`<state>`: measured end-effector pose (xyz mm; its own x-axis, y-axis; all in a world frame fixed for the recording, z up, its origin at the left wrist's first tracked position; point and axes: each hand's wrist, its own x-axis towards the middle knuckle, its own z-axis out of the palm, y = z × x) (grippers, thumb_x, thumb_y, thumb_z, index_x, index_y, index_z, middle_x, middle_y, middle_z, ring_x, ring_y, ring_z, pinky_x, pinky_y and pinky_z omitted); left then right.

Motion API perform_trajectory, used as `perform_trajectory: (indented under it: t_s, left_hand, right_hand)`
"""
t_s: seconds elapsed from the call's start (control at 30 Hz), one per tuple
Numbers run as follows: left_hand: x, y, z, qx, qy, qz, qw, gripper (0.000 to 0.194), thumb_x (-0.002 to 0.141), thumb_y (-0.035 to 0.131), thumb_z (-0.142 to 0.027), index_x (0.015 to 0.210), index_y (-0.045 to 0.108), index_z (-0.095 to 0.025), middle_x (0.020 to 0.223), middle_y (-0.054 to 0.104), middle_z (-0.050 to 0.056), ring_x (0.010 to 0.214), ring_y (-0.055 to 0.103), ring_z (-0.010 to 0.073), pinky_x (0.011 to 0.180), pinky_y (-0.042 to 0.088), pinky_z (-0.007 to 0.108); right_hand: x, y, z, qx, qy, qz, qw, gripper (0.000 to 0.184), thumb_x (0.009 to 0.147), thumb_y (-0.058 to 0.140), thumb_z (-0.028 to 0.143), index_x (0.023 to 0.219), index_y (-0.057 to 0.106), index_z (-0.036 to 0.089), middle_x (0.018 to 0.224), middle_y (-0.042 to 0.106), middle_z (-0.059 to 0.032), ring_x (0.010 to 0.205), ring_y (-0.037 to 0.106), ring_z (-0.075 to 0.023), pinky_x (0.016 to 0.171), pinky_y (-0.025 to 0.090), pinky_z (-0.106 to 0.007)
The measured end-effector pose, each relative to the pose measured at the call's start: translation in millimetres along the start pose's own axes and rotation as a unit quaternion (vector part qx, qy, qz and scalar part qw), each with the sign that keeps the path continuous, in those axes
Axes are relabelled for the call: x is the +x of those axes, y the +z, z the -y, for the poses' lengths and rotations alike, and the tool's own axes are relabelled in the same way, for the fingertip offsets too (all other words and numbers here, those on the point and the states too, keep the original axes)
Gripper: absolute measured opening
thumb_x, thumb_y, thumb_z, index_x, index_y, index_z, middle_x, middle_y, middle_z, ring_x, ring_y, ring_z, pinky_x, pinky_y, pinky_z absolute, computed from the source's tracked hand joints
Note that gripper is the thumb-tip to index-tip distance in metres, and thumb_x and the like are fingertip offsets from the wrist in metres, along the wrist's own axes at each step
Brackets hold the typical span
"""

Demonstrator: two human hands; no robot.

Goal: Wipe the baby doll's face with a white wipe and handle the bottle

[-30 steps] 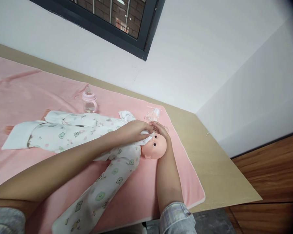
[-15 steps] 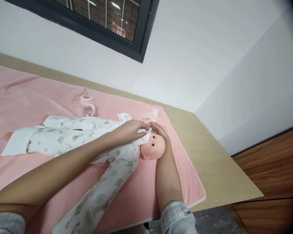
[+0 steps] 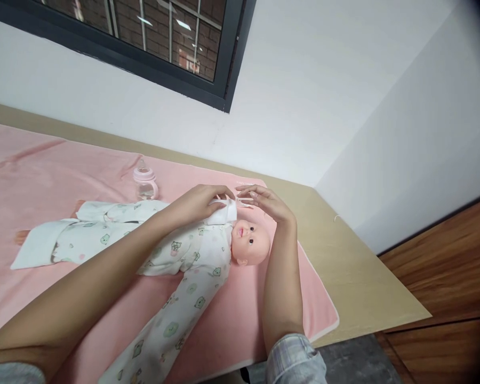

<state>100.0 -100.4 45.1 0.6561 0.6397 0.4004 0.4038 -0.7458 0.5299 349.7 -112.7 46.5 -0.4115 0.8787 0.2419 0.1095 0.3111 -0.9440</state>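
Pink blanket (image 3: 234,322) over table (image 3: 336,250) below window (image 3: 176,40); left hand (image 3: 202,201) grips cloth (image 3: 225,213); right hand's (image 3: 271,204) grip unclear.

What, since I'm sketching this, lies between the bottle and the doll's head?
In the head-camera view, the left hand, holding a white cloth, lies between the bottle and the doll's head, with part of the patterned clothes.

Soft light, bright windowpane (image 3: 164,40) reflections

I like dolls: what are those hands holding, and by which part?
The left hand holds white cloth by its upper edge; whether the right hand grips anything cannot be told.
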Motion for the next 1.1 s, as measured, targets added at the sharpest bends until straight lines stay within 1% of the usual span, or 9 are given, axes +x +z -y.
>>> perform_trajectory:
  t_s: [0.13,0.23,0.37,0.5,0.57,0.73,0.9,1.0,1.1]
  left_hand:
    - [-2.5,-4.4,2.4,-0.012,-0.015,-0.022,1.0,0.038,0.087,0.055,-0.028,0.124,0.053,-0.019,0.103,0.072,0.005,0.099,0.066,0.0243,0.084,0.049,0.034]
    - [-4.8,-7.7,1.8,-0.023,-0.012,-0.027,0.999,0.041,0.088,0.055,-0.028,0.129,0.049,-0.021,0.102,0.073,0.003,0.098,0.067,0.0233,0.082,0.048,0.032]
    - [-6.0,-10.2,1.1,-0.015,-0.013,-0.026,0.999,0.046,0.088,0.055,-0.025,0.134,0.048,-0.023,0.102,0.073,0.003,0.097,0.067,0.0229,0.082,0.048,0.032]
    - [-5.0,-9.9,2.8,-0.015,-0.01,-0.03,0.999,0.046,0.088,0.054,-0.024,0.134,0.048,-0.023,0.105,0.074,0.003,0.1,0.067,0.0233,0.083,0.048,0.032]
    - [-4.9,-10.1,2.8,-0.022,-0.005,-0.028,0.999,0.046,0.088,0.053,-0.024,0.134,0.048,-0.023,0.106,0.074,0.003,0.101,0.067,0.0231,0.084,0.048,0.032]
    - [-5.2,-11.2,1.5,-0.035,-0.002,-0.034,0.999,0.047,0.088,0.052,-0.024,0.134,0.048,-0.024,0.102,0.075,0.002,0.1,0.068,0.023,0.085,0.049,0.034]
    - [-4.6,-14.7,5.2,-0.031,-0.017,-0.066,0.997,0.049,0.086,0.057,-0.031,0.134,0.049,-0.022,0.113,0.07,0.006,0.105,0.065,0.0238,0.091,0.05,0.037]
    - [-5.9,-22.5,6.4,-0.025,-0.031,-0.1,0.994,0.047,0.087,0.059,-0.038,0.13,0.052,-0.02,0.115,0.068,0.008,0.105,0.065,0.0246,0.093,0.051,0.039]
    - [-8.9,-32.7,6.9,-0.039,-0.041,-0.117,0.992,0.044,0.089,0.06,-0.042,0.127,0.056,-0.021,0.113,0.069,0.007,0.102,0.066,0.0239,0.091,0.052,0.038]
  right_hand:
    - [2.0,25.4,24.9,-0.114,0.001,0.028,0.993,0.025,0.088,0.064,0.044,0.096,0.076,0.024,0.129,0.063,-0.0037,0.128,0.054,-0.0221,0.107,0.043,-0.037]
    - [5.9,36.1,31.2,-0.166,0.011,0.041,0.985,0.027,0.087,0.065,0.046,0.095,0.074,0.021,0.119,0.066,-0.0057,0.118,0.058,-0.0203,0.105,0.044,-0.037]
    - [9.0,39.5,30.9,-0.228,0.007,0.016,0.974,0.03,0.086,0.065,0.049,0.091,0.072,0.02,0.103,0.067,-0.0049,0.104,0.06,-0.018,0.104,0.042,-0.039]
    - [8.8,39.3,30.0,-0.223,-0.019,0.029,0.974,0.03,0.085,0.066,0.049,0.09,0.07,0.02,0.118,0.063,-0.0063,0.116,0.057,-0.0183,0.108,0.04,-0.038]
    - [8.6,40.3,30.0,-0.223,-0.029,0.038,0.974,0.03,0.085,0.066,0.049,0.089,0.07,0.02,0.12,0.062,-0.0064,0.118,0.056,-0.0182,0.108,0.041,-0.037]
    - [10.7,43.0,28.9,-0.238,-0.018,0.035,0.97,0.027,0.084,0.068,0.045,0.087,0.07,0.018,0.098,0.068,-0.005,0.099,0.062,-0.017,0.099,0.046,-0.036]
    - [13.6,33.5,21.4,-0.219,0.0,0.013,0.976,0.023,0.08,0.07,0.039,0.085,0.071,0.017,0.092,0.071,-0.0049,0.091,0.064,-0.0164,0.09,0.048,-0.033]
    - [12.3,16.2,8.5,-0.206,0.002,-0.025,0.978,0.022,0.078,0.07,0.036,0.089,0.071,0.017,0.099,0.071,-0.0059,0.091,0.063,-0.0161,0.085,0.048,-0.031]
    - [7.7,-6.7,-11.1,-0.218,0.042,-0.08,0.972,0.026,0.077,0.069,0.036,0.094,0.072,0.017,0.097,0.071,-0.0056,0.081,0.061,-0.014,0.078,0.048,-0.028]
